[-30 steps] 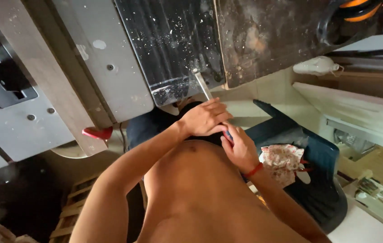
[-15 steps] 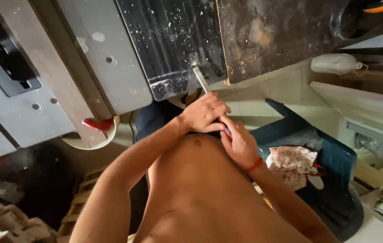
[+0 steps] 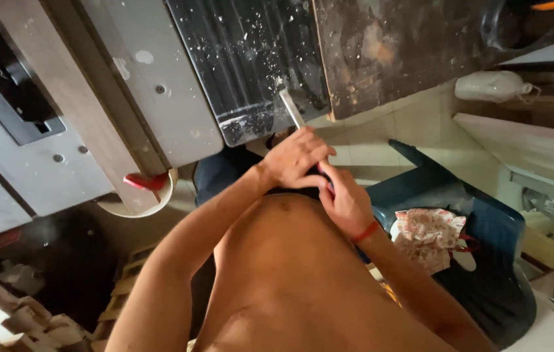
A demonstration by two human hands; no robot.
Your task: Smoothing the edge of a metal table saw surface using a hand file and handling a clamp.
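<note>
While I look straight down my bare chest, my left hand [image 3: 298,160] and my right hand [image 3: 345,201] meet just in front of my waist, touching each other. My left hand is curled closed around the lower end of a thin, pale flat stick [image 3: 292,109], which rises from my fist and tilts up toward the edge of the dark, dust-speckled machine table [image 3: 251,58]. The stick's tip lies over that table's near edge; I cannot tell whether it touches. My right hand, with a red band [image 3: 366,233] at the wrist, sits just below the left, fingers folded tight against it; what it grips is hidden, so I cannot tell. Left of the dark table lies a grey metal surface [image 3: 160,78] crossed by a pale wooden rail [image 3: 75,98], and a red clamp handle [image 3: 141,182] sits at the rail's near end. By my right forearm stands a dark teal plastic chair [image 3: 485,228] with a patterned cloth [image 3: 430,234] on its seat.
</note>
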